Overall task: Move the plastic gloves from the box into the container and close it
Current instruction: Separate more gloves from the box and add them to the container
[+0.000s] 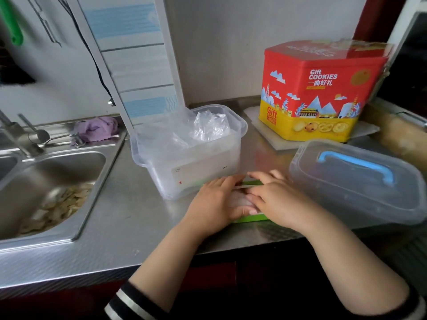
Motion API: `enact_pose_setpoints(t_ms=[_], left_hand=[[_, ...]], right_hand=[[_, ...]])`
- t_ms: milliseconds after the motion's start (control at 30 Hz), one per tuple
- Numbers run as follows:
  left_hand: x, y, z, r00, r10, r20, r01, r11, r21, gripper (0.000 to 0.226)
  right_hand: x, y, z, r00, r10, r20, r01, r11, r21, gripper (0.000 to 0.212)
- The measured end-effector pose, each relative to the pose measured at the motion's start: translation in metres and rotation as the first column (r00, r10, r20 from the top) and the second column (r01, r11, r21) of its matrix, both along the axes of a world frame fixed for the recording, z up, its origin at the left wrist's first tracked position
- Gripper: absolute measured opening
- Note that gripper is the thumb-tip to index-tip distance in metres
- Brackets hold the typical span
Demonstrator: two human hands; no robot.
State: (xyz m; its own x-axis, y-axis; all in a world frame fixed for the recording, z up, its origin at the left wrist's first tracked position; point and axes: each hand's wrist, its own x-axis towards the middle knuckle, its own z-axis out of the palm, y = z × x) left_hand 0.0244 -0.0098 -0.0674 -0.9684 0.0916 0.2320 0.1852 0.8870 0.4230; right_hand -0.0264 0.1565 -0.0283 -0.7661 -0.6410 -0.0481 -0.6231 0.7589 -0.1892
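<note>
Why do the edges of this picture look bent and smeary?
Head view: the wide lens bows the countertop edge and tilts the walls; the sink and lid look soft, likely motion blur; light is dim and even, with a dull sheen on the steel.

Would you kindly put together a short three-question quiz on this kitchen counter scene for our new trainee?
1. True or false: the clear container already has its lid on.
2. Where does the lid with the blue handle lie? A) in the sink B) on the counter to the person's right C) on the cookie tin
3. Which item are both hands, left and right, working at?

Key: 1. False; it stands open with plastic gloves inside. 2. B. 3. The green box.
</note>
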Motion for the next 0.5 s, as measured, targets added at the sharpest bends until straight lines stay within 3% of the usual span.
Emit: enact_pose_setpoints(t_ms=[100, 300, 400, 500], left_hand=[[0.0, -0.001, -0.002, 1.0, 0.009, -0.022, -0.007, 0.996, 0.088, 0.091], [0.003, 0.002, -0.002, 1.0, 0.027, -0.007, -0.026, 0.985, 0.168, 0.093], [0.003, 0.003, 0.0, 1.0, 0.028, 0.005, -0.028, 0.985, 0.167, 0.097], [0.005, 0.003, 0.001, 1.0, 0.023, -0.001, -0.023, 0.982, 0.185, 0.101]], right_hand=[[0.005, -0.004, -0.01, 0.996, -0.043, -0.084, 0.04, 0.999, -0.036, 0.032], [0.006, -0.011, -0.022, 0.984, -0.15, -0.096, 0.117, 0.95, -0.29, 0.016], [0.007, -0.007, -0.034, 0.981, -0.194, -0.026, 0.148, 0.821, -0.551, 0.011], [0.007, -0.001, -0.028, 0.983, -0.145, 0.113, 0.182, 0.684, -0.706, 0.015]])
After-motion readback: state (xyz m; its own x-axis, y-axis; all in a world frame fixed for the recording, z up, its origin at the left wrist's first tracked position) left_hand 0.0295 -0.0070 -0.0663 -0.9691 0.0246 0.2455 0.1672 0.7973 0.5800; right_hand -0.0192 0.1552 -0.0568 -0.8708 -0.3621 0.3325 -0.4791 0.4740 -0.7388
